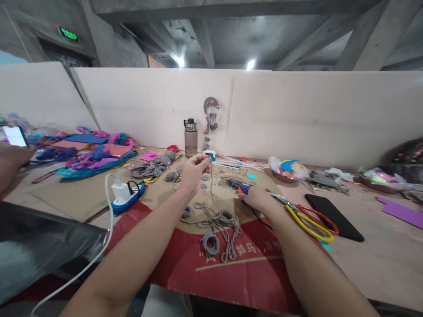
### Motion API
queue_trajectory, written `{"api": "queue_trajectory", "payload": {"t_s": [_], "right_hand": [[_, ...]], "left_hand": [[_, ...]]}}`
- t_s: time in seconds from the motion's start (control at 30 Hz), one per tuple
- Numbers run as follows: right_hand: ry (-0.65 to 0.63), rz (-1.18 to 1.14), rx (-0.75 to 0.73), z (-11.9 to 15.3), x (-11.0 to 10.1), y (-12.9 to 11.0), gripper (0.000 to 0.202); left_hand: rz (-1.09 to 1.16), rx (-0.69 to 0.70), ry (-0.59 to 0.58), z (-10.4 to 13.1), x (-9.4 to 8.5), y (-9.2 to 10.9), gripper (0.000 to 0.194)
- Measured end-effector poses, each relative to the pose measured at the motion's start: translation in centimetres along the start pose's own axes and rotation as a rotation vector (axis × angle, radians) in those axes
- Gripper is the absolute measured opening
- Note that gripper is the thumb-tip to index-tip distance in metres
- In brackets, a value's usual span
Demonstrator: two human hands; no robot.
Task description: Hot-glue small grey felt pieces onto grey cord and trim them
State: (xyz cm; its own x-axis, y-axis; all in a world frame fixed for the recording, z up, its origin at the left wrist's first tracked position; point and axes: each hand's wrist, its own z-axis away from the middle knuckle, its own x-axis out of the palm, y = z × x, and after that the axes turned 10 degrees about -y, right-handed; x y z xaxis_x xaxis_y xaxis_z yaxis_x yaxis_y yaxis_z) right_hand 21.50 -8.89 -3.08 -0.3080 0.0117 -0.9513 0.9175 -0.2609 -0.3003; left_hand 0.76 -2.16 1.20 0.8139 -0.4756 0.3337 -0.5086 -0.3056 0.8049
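My left hand (195, 172) is raised over the middle of the table, thumb and fingertips pinched on the end of a thin grey cord (211, 181). A small blue piece (212, 157) shows at those fingertips; whether it is fixed to the cord I cannot tell. Wrapped round the handle of a blue glue gun (243, 187) is my right hand (256, 199). The gun's nozzle points left, toward the hanging cord. Below both hands lie loose loops and coils of grey cord (211, 243) on a red and tan cardboard sheet (172, 264).
To the right are large scissors (309, 220), a black phone (333, 216) and a bowl of scraps (287, 176). A power strip (127, 200), grey felt pieces (148, 168) and colourful fabric (89, 160) lie left. A bottle (191, 141) stands behind. Another person's hand (13, 163) is at far left.
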Motion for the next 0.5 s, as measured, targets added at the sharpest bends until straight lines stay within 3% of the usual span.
{"api": "queue_trajectory", "payload": {"t_s": [0.07,0.13,0.37,0.43,0.5], "right_hand": [[-0.008,-0.001,0.071,-0.3,0.6,-0.2,0.023],[0.058,-0.155,0.056,-0.5,0.6,-0.2,0.017],[0.278,-0.791,-0.177,1.0,-1.7,-2.0,0.008],[0.312,-0.966,-0.283,2.0,-2.5,-3.1,0.020],[0.286,-0.984,-0.394,3.0,-3.0,-4.0,0.028]], "left_hand": [[0.012,-0.023,-0.002,0.0,0.0,0.1,0.025],[0.010,-0.043,-0.008,0.0,-0.1,0.1,0.025],[-0.044,-0.101,0.037,-0.2,-0.6,-0.1,0.031],[-0.051,-0.114,0.044,-0.3,-0.7,-0.2,0.032],[-0.052,-0.115,0.046,-0.4,-0.9,-0.3,0.032]]}}
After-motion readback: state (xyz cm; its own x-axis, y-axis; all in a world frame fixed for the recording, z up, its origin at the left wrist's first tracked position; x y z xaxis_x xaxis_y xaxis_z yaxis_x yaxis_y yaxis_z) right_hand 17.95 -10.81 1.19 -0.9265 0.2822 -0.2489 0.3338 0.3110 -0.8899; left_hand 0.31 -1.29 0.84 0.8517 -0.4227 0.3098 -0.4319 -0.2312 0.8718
